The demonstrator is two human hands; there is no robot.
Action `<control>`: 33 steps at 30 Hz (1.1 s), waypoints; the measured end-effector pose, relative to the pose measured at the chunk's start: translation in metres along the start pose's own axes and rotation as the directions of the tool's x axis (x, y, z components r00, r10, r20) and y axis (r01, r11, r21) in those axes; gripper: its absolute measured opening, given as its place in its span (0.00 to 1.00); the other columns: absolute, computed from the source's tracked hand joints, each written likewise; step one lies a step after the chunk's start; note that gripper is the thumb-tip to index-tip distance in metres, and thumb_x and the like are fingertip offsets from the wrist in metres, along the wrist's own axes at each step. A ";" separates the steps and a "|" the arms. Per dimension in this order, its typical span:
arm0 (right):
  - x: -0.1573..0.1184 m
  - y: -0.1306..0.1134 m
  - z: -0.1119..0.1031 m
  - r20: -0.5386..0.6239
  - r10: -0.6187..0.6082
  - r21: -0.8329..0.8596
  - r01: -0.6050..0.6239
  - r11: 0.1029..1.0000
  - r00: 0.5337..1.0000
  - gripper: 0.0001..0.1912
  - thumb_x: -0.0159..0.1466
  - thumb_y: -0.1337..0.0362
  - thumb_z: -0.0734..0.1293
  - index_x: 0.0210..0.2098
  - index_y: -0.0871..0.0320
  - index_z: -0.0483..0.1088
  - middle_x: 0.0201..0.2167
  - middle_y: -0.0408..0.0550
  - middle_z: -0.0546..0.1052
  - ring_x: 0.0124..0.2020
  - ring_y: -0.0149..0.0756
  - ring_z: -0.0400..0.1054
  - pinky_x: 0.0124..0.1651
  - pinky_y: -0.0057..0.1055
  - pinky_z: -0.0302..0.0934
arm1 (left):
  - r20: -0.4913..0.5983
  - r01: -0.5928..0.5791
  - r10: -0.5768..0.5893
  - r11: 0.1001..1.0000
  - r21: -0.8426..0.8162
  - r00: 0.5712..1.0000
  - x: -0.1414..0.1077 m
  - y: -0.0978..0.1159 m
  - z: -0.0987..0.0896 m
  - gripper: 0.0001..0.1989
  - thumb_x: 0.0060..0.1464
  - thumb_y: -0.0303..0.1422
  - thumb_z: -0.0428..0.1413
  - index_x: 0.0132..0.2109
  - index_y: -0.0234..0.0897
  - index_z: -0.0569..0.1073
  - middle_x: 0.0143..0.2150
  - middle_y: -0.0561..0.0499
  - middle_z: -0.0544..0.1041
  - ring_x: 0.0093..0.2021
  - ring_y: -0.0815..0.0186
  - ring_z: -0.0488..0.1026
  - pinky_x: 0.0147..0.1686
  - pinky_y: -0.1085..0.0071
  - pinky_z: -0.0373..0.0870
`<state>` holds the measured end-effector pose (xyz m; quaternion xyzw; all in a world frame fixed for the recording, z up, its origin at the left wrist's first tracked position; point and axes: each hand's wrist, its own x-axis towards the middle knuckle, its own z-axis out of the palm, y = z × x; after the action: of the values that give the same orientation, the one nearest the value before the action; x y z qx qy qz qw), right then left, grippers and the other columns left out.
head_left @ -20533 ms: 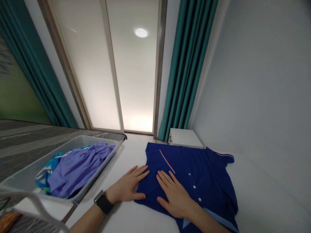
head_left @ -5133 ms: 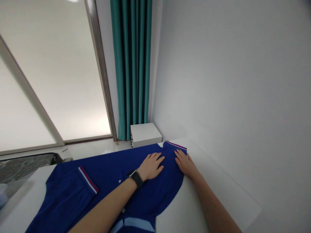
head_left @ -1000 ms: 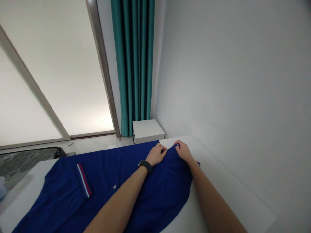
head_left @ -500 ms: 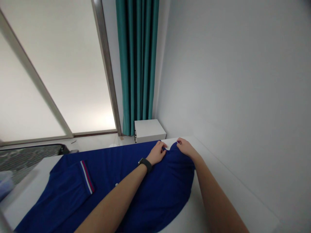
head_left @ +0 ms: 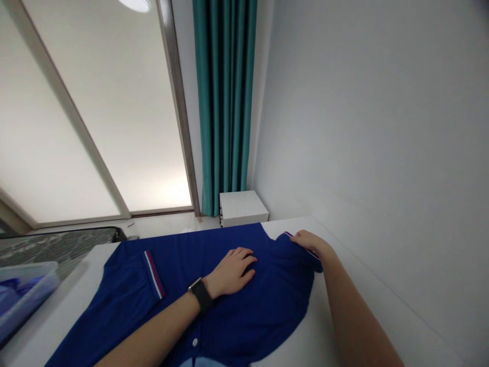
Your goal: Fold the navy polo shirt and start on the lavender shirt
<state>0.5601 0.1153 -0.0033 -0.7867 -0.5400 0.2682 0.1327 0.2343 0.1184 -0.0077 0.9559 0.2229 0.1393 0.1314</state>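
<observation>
Half a second on: left hand [head_left: 231,272] off the bunched shoulder seam by the bench's far edge, now lying flat on the blue shirt [head_left: 263,306], fingers extended and loosely apart, gripping nothing. Right hand [head_left: 312,243] pinches the hem of the sleeve [head_left: 296,255] toward the bench's right; this sleeve, gathered up before, now lies more drawn out, its striped edge showing on both sides of the fingers. Shirt spread over the bench [head_left: 323,316], its upper side along the far edge, lower part running out of view at the near side. Fabric soft and matte, slight ripples; small round white button [head_left: 195,342] low on the front, pale blue patch [head_left: 206,362] below it. Other sleeve folded inward, ribbed cuff [head_left: 155,275] banded white and red. Bench smooth, white. Translucent plastic bin [head_left: 46,288] of purple cloth [head_left: 15,289] at its left, showing more than before. Left forearm slants across the shirt, dark watch [head_left: 200,294] at wrist; right forearm rises from the near right, wrist bent inward.
</observation>
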 end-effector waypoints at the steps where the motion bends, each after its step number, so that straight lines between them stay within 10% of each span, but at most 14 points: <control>1: -0.002 0.000 -0.001 0.004 0.004 -0.005 -0.004 1.000 1.000 0.14 0.57 0.64 0.65 0.16 0.59 0.69 0.18 0.49 0.73 0.23 0.37 0.68 0.27 0.31 0.55 | -0.013 -0.003 0.003 1.000 -0.011 1.000 -0.004 0.001 0.002 0.17 0.62 0.36 0.50 0.57 0.43 0.69 0.59 0.46 0.69 0.59 0.56 0.64 0.58 0.56 0.60; 12: -0.054 0.001 -0.013 -0.045 -0.060 -0.055 0.058 0.997 0.997 0.05 0.54 0.71 0.64 0.22 0.57 0.67 0.20 0.43 0.73 0.24 0.33 0.66 0.28 0.28 0.54 | -0.080 -0.006 -0.001 0.996 -0.088 0.997 -0.008 -0.006 0.011 0.16 0.62 0.33 0.51 0.56 0.42 0.71 0.60 0.47 0.70 0.61 0.59 0.64 0.62 0.57 0.58; 20: -0.073 -0.059 -0.028 -0.068 -0.332 -0.018 0.332 0.943 0.941 0.05 0.57 0.70 0.63 0.27 0.57 0.69 0.27 0.44 0.75 0.30 0.34 0.66 0.35 0.28 0.58 | -0.133 0.033 -0.066 0.971 -0.237 0.989 -0.006 -0.011 0.013 0.16 0.64 0.33 0.47 0.55 0.42 0.71 0.55 0.49 0.75 0.57 0.62 0.70 0.60 0.61 0.62; 24: -0.086 -0.098 -0.008 -0.088 -0.427 0.040 0.432 0.901 0.900 0.08 0.62 0.66 0.61 0.35 0.56 0.72 0.34 0.46 0.77 0.35 0.35 0.68 0.37 0.28 0.61 | -0.136 0.065 -0.123 0.927 -0.371 0.983 -0.004 -0.013 0.013 0.18 0.64 0.32 0.46 0.59 0.42 0.67 0.52 0.49 0.77 0.54 0.62 0.71 0.58 0.62 0.63; 29: -0.091 -0.106 0.034 0.210 -0.428 0.410 0.318 0.855 0.879 0.19 0.67 0.58 0.57 0.55 0.55 0.67 0.34 0.47 0.76 0.24 0.31 0.69 0.21 0.25 0.59 | -0.108 0.163 -0.269 0.807 -0.568 0.957 -0.003 -0.015 0.015 0.32 0.62 0.28 0.42 0.71 0.38 0.42 0.42 0.52 0.78 0.41 0.65 0.74 0.48 0.67 0.69; 33: -0.071 -0.076 0.056 -0.037 -0.446 0.271 0.439 0.857 0.894 0.18 0.64 0.68 0.55 0.49 0.59 0.70 0.30 0.44 0.76 0.24 0.28 0.68 0.28 0.25 0.63 | -0.101 0.147 -0.231 0.844 -0.516 0.968 -0.004 -0.012 0.008 0.29 0.59 0.25 0.42 0.67 0.43 0.57 0.44 0.53 0.77 0.43 0.65 0.73 0.50 0.67 0.67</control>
<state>0.4496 0.0741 0.0085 -0.6123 -0.6658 0.3126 0.2901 0.2292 0.1253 -0.0194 0.8471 0.2818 0.2551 0.3714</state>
